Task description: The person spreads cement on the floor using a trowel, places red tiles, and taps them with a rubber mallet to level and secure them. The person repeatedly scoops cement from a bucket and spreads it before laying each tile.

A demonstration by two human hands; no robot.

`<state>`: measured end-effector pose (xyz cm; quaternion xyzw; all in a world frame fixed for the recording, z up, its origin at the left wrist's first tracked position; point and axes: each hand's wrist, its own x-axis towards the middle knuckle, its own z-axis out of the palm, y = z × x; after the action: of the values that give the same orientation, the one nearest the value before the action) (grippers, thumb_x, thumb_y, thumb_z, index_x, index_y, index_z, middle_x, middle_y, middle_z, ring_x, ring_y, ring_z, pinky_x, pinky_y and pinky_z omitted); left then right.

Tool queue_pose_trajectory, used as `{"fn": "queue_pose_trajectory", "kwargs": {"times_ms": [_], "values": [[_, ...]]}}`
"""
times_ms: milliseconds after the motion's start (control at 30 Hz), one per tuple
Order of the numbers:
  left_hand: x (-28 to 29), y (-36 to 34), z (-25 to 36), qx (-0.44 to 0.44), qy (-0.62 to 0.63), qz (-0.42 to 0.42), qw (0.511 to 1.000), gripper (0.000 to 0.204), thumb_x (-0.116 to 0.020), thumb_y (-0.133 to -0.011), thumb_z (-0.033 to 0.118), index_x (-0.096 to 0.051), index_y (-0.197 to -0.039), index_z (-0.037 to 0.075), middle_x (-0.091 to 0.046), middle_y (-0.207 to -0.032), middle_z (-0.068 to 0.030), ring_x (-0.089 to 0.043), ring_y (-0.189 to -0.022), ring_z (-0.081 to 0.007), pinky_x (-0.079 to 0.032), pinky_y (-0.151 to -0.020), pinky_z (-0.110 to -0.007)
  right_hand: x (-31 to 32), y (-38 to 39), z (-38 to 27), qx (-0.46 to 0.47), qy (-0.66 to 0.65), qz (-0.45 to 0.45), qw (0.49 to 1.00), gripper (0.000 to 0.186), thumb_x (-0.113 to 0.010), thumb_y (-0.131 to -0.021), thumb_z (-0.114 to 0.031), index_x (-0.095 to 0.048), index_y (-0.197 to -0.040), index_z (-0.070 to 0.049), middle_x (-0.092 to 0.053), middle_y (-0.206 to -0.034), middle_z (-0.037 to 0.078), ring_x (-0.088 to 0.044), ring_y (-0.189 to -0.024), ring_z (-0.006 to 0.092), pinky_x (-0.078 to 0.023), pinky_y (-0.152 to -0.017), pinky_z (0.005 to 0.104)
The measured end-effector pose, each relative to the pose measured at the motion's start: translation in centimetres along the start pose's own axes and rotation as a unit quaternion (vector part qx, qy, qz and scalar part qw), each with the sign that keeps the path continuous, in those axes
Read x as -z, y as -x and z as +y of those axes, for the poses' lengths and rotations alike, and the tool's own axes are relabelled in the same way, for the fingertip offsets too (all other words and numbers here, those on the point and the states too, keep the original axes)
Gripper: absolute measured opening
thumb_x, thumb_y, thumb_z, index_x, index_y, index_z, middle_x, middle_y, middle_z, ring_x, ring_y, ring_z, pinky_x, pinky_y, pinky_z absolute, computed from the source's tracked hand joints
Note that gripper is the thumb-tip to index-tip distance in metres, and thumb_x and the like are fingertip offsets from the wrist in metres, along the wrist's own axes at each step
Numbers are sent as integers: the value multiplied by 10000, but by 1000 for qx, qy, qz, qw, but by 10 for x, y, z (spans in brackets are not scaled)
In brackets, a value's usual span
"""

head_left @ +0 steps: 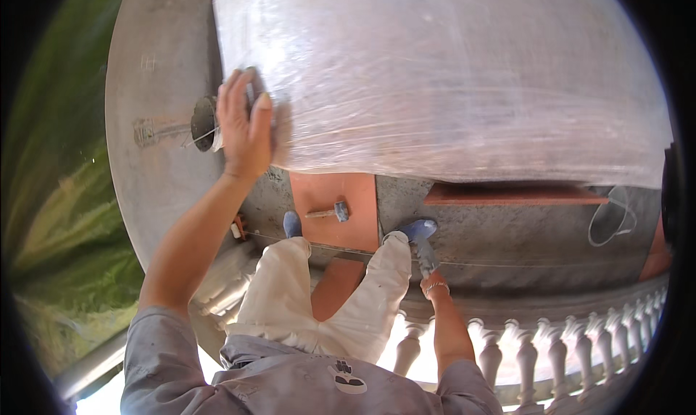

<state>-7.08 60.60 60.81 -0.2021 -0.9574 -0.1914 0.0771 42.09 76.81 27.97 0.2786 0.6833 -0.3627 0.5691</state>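
My left hand (243, 129) is raised with its fingers stretched out. It rests at the left edge of a large surface wrapped in clear plastic film (435, 89), beside a round dark opening (204, 123) in the grey wall. Low at my right side, my right hand (435, 279) is closed round the handle of a trowel (426, 255), whose grey, mortar-smeared blade points toward my right shoe. Between my feet is an orange tile (333, 230) on the grey floor. A mallet (340, 211) with a grey-blue head and a light handle lies on that tile.
A thin string (500, 265) runs low across the floor. A reddish tile (515, 194) shows under the wrapped surface, and a clear bucket-like container (611, 218) stands at the right. Behind me runs a pale balustrade (528, 360). A small orange tool (238, 228) lies by the left wall.
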Motion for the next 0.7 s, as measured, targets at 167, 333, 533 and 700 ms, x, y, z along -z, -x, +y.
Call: {"fn": "queue_pose_trajectory", "kwargs": {"times_ms": [167,333,533,700], "values": [[1,2,7,17,-33,31,999,560,-588,-928,392,-522,-1382,71,-416,-1479,-208,-276,-1413,-438,-207,-1175,-516,23,65,21,27,181,-54,982,398,-614,-865,-293,-686,-1059,47,-652,-1136,306,-643,-1091,402,-531,-931,439],[-2,1,1,15,4,51,999,580,-632,-884,419,-553,-1344,74,-444,-1445,-216,-296,-1379,-464,-220,-1167,-544,58,101,9,110,377,-95,915,341,-575,-914,-235,-684,-1114,20,-642,-1179,293,-637,-1125,383,-532,-941,422],[3,2,9,57,45,63,995,596,-700,-807,414,-587,-1310,114,-451,-1449,-173,-289,-1376,-496,-280,-1129,-566,89,130,-55,-32,169,37,984,430,-624,-886,-285,-599,-1168,39,-642,-1165,300,-615,-1118,442,-505,-951,473],[11,2,9,82,74,55,992,609,-721,-780,421,-594,-1300,130,-443,-1464,-135,-284,-1388,-489,-326,-1085,-599,104,151,-122,32,213,63,975,448,-637,-864,-311,-621,-1155,29,-654,-1141,299,-624,-1109,429,-500,-949,461]]}}
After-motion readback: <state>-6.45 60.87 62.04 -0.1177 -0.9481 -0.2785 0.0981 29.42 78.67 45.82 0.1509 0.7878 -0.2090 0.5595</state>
